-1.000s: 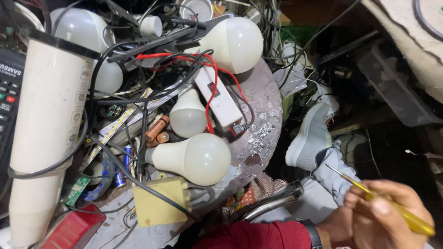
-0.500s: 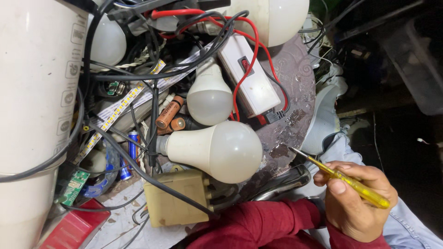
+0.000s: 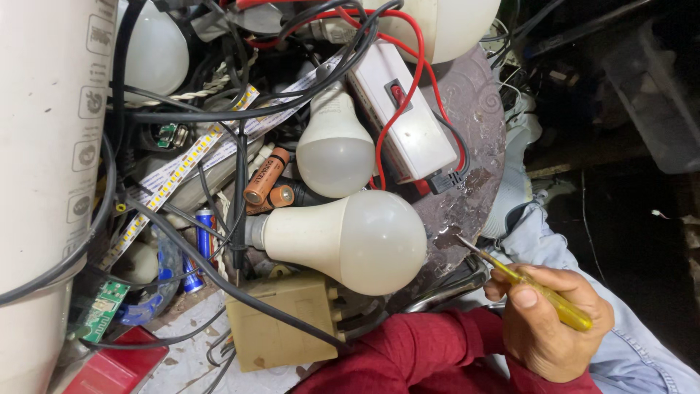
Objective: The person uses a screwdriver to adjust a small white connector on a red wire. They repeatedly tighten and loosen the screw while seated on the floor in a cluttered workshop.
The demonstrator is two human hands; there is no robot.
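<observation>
The right hand (image 3: 550,321) grips a yellow-handled screwdriver (image 3: 536,288), its metal tip pointing up-left toward the rim of a round grey tray (image 3: 474,117). Just left of the tip lies a large white bulb (image 3: 357,241), with a smaller bulb (image 3: 335,149) above it, beside a white box (image 3: 408,124) looped by red wire (image 3: 397,117). 2 orange batteries (image 3: 266,186) lie among black cables.

White bulb (image 3: 357,241), yellow screwdriver (image 3: 536,290), red sleeve (image 3: 430,354), orange batteries (image 3: 266,182).
</observation>
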